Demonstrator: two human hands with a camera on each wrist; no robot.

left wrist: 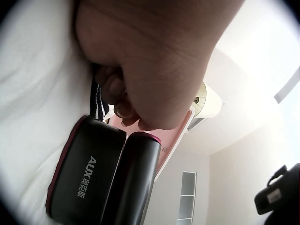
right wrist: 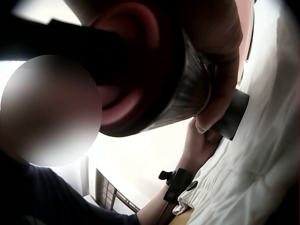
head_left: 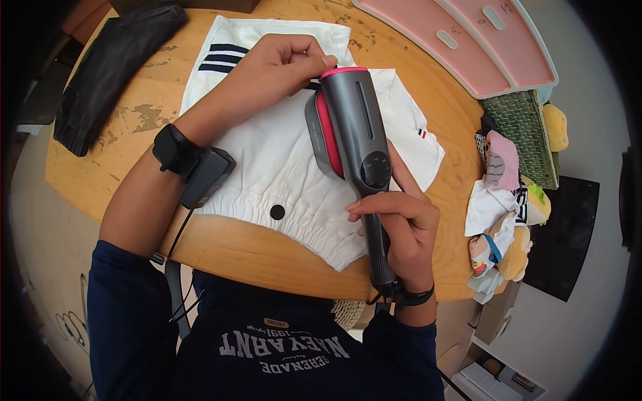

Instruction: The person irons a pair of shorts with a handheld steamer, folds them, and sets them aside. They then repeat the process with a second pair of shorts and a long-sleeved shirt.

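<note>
White shorts [head_left: 267,160] with an elastic waistband, a black button and dark stripes lie on the table. My right hand [head_left: 408,227] grips the handle of a grey and pink handheld steamer [head_left: 358,127], whose pink-rimmed head rests against the cloth. Beside the steamer's top end, my left hand [head_left: 281,70] has its fingers curled and pinches the cloth, though the fingertips are partly hidden. In the left wrist view the left hand [left wrist: 145,61] is next to striped fabric, just above the steamer [left wrist: 89,173]. The right wrist view shows the steamer head [right wrist: 232,115] on the white cloth.
Dark folded cloth [head_left: 117,77] lies at the wooden table's [head_left: 147,120] left. A pink tray [head_left: 461,47] stands at the back right. A green woven basket [head_left: 518,134] and piled small clothes [head_left: 491,207] are along the right edge. Black cable hangs from the left wrist camera [head_left: 207,177].
</note>
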